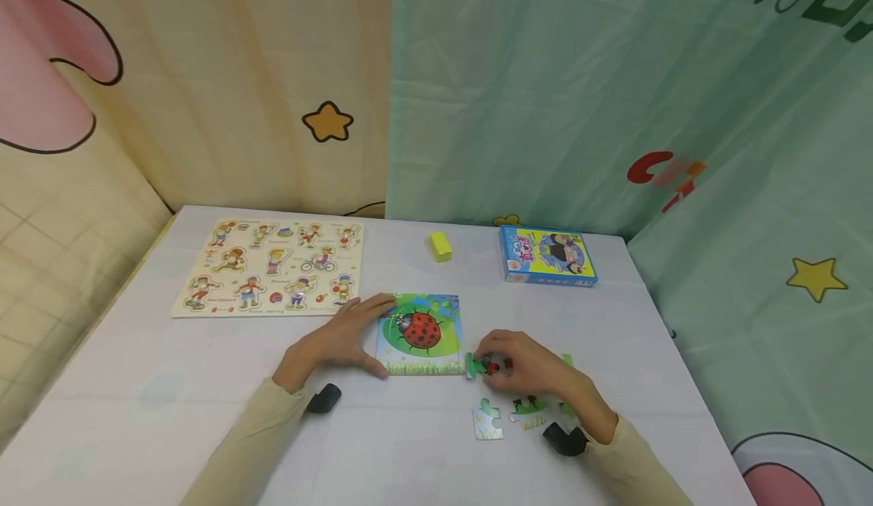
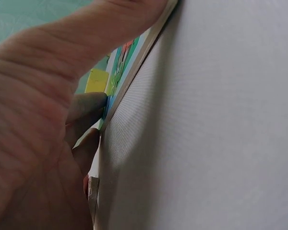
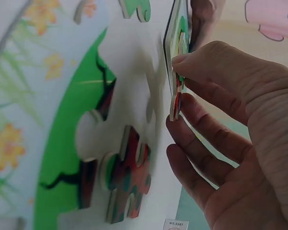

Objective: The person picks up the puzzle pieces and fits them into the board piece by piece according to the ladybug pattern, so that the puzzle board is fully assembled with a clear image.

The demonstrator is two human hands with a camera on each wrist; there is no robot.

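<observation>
A square ladybug puzzle board [image 1: 430, 354] lies flat on the table. My left hand [image 1: 341, 337] is at its left side, the thumb by the near corner and the fingers at the far corner. In the left wrist view those fingertips [image 2: 97, 104] touch the board's edge. Just right of the board, my right hand [image 1: 528, 366] pinches a green and red puzzle piece [image 3: 175, 108] between thumb and fingers. Beneath and around that hand lie several loose pieces, among them a pale flowered piece [image 1: 487, 423] and a red spotted piece [image 3: 127, 179].
A large wooden board with cartoon sports figures [image 1: 273, 267] lies at the back left. Behind the puzzle stands a yellow block [image 1: 440, 247]. A blue and yellow box [image 1: 549, 256] rests at the back right of the white table [image 1: 382, 445], and printed curtains hang behind.
</observation>
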